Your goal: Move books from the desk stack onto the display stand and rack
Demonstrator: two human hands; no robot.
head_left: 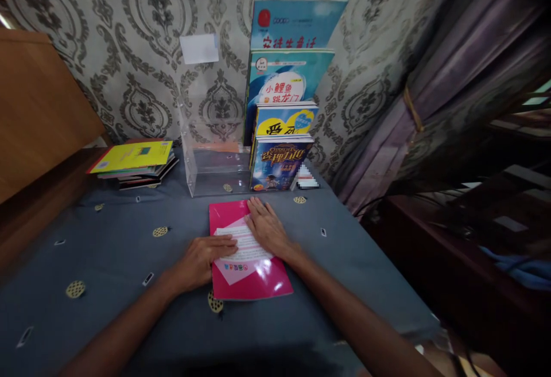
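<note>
A bright pink book [253,286] lies flat on the cloth-covered table, its printed white and pale pink panel upside down to me. My left hand [202,259] rests over the book's left edge, fingers stretched across the printed panel and thumb hard to make out. On the upper right part of the cover, my right hand [267,229] lies flat with its fingers extended. Just beyond the book stands a clear acrylic book rack [215,185]. Its right side holds several upright books in tiers, with a dark blue book [279,164] at the front.
A stack of books topped by a yellow one [133,158] lies at the back left, near a brown wooden panel [38,107]. A white label [200,49] is at the rack's upper left. Patterned wall stands behind; a purple curtain [387,130] hangs beyond the table's right edge.
</note>
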